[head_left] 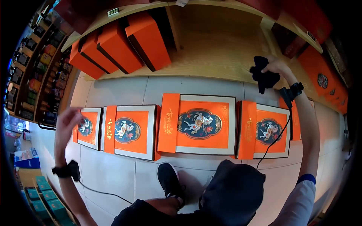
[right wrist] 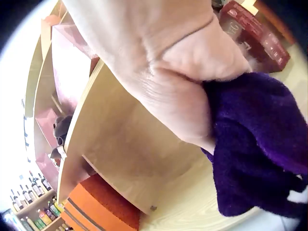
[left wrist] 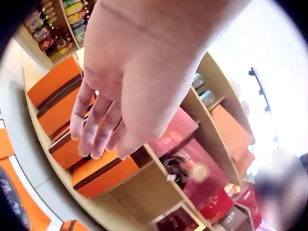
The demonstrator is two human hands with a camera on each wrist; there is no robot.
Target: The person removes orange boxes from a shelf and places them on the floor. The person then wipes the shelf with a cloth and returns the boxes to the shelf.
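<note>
Here, nearest me, a row of flat orange gift boxes [head_left: 203,124] with dark oval emblems lies on the grey floor tiles [head_left: 113,90], running from 9 to 3 o'clock. My left hand [head_left: 68,118] hovers at 9 o'clock over the smallest box, fingers loose and straight, holding nothing. Farther out, at 2 o'clock, my right hand [head_left: 277,67] clutches a dark purple fleecy cloth [head_left: 265,77]. The cloth bunches toward 8 o'clock from my fingers, against the pale wooden shelf board [head_left: 211,49]. The bare board stretches toward leaning orange cartons [head_left: 120,45] at 11 o'clock.
</note>
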